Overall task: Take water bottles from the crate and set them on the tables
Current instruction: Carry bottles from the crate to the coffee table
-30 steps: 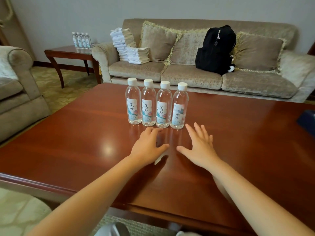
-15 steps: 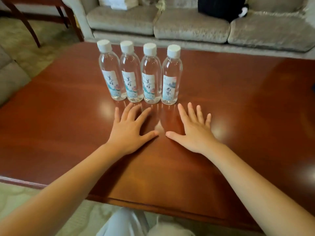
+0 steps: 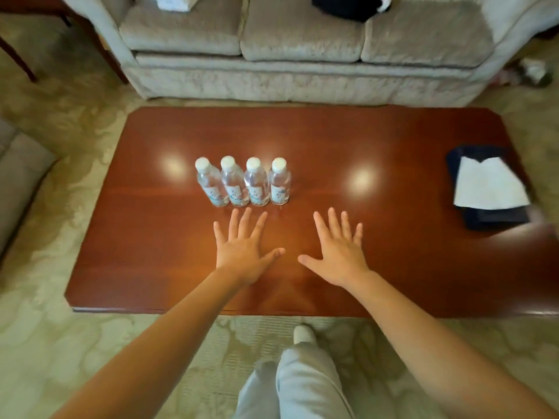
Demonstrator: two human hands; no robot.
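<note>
Head view: glossy wooden table; sofa beyond

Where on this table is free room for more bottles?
Free: table between bottle row and dark folder; also left of the row. Crowded: in front of the row, where the left hand and right hand spread.

1. A beige sofa with three seat cushions.
2. A black bag on the sofa, cut off by the frame's top.
3. Folded white cloths on its left cushion.
4. A white paper sheet lying on a dark blue folder.
5. Pale green patterned carpet.
6. A beige armchair at left.
</note>
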